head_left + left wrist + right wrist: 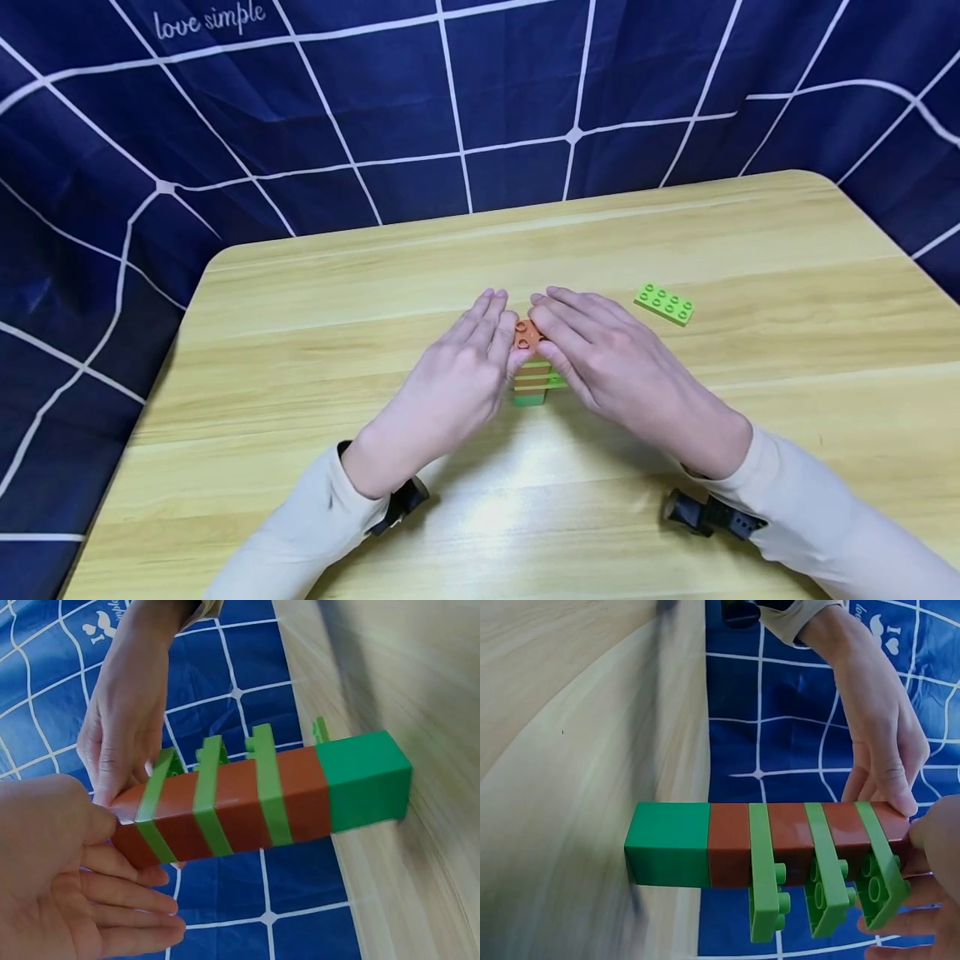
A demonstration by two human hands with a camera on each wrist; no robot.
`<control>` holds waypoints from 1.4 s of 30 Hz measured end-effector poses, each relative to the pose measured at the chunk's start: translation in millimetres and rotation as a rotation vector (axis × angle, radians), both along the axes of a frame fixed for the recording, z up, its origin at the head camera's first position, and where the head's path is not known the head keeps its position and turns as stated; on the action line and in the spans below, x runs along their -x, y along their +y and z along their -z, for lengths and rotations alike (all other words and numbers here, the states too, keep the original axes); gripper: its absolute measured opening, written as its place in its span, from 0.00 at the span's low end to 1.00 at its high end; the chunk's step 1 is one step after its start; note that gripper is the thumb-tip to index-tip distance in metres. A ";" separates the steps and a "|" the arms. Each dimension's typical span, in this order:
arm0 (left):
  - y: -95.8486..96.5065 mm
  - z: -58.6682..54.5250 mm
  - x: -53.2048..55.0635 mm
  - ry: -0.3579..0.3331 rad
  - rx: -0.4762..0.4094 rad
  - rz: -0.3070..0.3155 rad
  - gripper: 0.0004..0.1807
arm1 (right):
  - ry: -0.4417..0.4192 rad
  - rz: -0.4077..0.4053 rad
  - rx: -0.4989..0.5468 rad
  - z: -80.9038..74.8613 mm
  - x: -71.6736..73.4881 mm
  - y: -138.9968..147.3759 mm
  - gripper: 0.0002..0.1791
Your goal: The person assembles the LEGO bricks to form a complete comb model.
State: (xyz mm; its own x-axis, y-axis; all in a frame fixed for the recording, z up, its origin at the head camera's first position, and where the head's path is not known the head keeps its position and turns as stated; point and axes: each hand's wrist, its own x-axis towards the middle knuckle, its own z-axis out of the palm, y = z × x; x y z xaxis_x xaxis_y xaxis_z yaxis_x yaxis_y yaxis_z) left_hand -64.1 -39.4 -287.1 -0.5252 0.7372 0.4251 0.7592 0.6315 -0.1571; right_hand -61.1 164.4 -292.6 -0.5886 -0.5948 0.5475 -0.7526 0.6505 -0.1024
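A tower of toy building bricks (304, 787) stands upright on the table. Its base is a dark green brick (667, 844), and above it brown bricks alternate with thin light green plates (270, 787) that jut out to one side. At the top is a brown brick (527, 335) with studs showing in the head view. My left hand (457, 371) pinches this top brick from the left between thumb and forefinger, its other fingers extended. From the right, my right hand (618, 362) grips the same brick with thumb and fingers, partly covering the tower.
A loose light green plate (665, 304) with studs lies on the wooden table (360, 300), beyond the right hand. Dark blue cloth (517, 100) with white lines hangs behind the table and along its sides. Each wrist carries a black camera (401, 504).
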 end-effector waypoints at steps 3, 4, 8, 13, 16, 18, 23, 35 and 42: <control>-0.3 0.4 0.4 -0.040 -0.023 0.009 0.22 | -0.024 -0.010 0.024 0.6 0.7 1.7 0.34; -0.6 0.5 0.4 -0.051 -0.029 0.010 0.22 | -0.035 -0.022 0.034 0.2 1.4 2.7 0.34; -2.2 0.2 0.0 -0.049 -0.034 0.009 0.23 | -0.116 -0.038 0.050 -6.7 7.2 13.0 0.30; -1.5 -0.9 0.1 -0.035 -0.057 0.011 0.22 | -0.275 0.184 0.006 -20.3 23.2 40.2 0.22; -1.4 -0.4 0.0 -0.043 -0.061 0.010 0.22 | -0.435 0.375 -0.097 -20.6 34.9 58.6 0.25; -2.0 0.5 -0.4 -0.056 -0.062 0.006 0.21 | -0.546 0.468 -0.172 -16.1 43.2 70.0 0.28; -2.3 1.8 -1.5 -0.084 -0.075 0.000 0.32 | -0.706 0.591 -0.290 -1.4 60.3 88.4 0.28; -0.7 2.3 -0.6 -0.112 -0.106 0.009 0.22 | -0.735 0.629 -0.298 14.8 70.1 100.7 0.15; 0.8 1.6 0.0 -0.086 -0.088 0.003 0.22 | -0.760 0.647 -0.315 24.1 74.1 105.3 0.14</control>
